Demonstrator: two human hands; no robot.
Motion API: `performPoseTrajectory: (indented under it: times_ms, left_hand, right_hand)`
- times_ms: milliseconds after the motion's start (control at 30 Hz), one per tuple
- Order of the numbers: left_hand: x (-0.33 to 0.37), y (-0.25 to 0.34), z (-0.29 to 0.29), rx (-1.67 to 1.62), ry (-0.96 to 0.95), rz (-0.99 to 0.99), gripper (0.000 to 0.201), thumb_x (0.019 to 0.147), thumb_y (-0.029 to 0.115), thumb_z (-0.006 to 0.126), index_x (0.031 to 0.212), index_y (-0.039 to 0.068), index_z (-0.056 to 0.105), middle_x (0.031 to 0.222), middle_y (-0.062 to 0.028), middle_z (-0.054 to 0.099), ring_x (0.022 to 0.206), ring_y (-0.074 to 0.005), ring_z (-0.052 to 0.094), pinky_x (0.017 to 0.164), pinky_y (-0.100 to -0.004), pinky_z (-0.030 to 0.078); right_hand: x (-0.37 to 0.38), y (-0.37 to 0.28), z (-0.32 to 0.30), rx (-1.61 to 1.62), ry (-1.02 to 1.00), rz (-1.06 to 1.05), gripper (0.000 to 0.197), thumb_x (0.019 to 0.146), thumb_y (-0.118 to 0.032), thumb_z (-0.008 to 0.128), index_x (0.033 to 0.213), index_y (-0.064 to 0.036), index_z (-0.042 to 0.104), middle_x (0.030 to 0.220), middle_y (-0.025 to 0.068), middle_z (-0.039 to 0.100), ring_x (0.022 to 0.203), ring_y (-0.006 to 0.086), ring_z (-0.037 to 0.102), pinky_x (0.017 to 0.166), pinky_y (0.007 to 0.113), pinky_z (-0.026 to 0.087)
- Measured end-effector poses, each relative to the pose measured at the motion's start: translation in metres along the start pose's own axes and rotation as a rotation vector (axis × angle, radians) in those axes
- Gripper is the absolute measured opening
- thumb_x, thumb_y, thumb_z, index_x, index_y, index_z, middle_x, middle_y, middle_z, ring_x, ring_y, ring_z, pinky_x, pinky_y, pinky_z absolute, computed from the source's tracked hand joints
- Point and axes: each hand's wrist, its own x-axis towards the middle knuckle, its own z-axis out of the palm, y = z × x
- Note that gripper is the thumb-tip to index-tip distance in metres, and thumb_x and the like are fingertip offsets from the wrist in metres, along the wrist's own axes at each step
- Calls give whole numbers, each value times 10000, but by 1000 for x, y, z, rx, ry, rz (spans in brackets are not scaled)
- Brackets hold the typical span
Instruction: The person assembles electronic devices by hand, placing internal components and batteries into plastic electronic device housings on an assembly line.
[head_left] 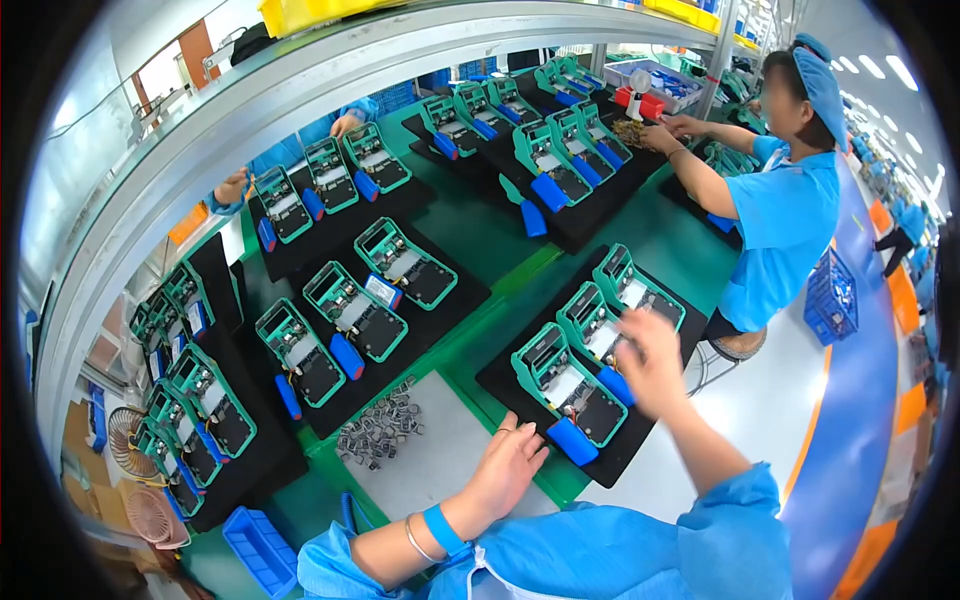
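A black mat (pixel 511 377) in front of me carries three green-framed device housings with bare circuit boards and wiring. My left hand (pixel 508 466) lies by the mat's near left corner, palm down with fingers stretched out, close to a blue battery pack (pixel 573 441). That pack hangs beside the nearest housing (pixel 548 362). Over the middle housing (pixel 588 318) is my right hand (pixel 655 362), smeared by motion; whether it grips anything cannot be made out. Another blue pack (pixel 615 385) sits just below it. The farthest housing (pixel 637 290) is partly covered by that hand.
Small metal parts (pixel 380 425) lie piled on a pale board (pixel 430 455). More mats with similar housings fill the left and far bench. A blue tray (pixel 258 552) stands lower left. At right a co-worker (pixel 785 200) handles parts; another person's hands (pixel 348 122) show across the bench.
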Motion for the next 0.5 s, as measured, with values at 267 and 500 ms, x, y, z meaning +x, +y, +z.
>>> performPoseTrajectory:
  times_ms: [267,500]
  left_hand:
    - [-8,27,-3,268,-4,192,685,954,326,580,1532,64,321,1551,-103,330,1425,-253,323,1132,-464,288]
    - [-19,57,-12,288,10,244,627,946,343,565,1490,82,395,1485,-94,415,1359,-256,394,1079,-449,319]
  right_hand:
    - [-93,-70,7,-159,-387,-163,375,787,-286,774,1151,-311,687,1377,4,557,1275,260,507,1040,665,317]
    - [-65,-39,8,-189,-301,-108,350,790,-184,757,1117,-292,698,1396,10,545,1297,269,489,1041,710,285]
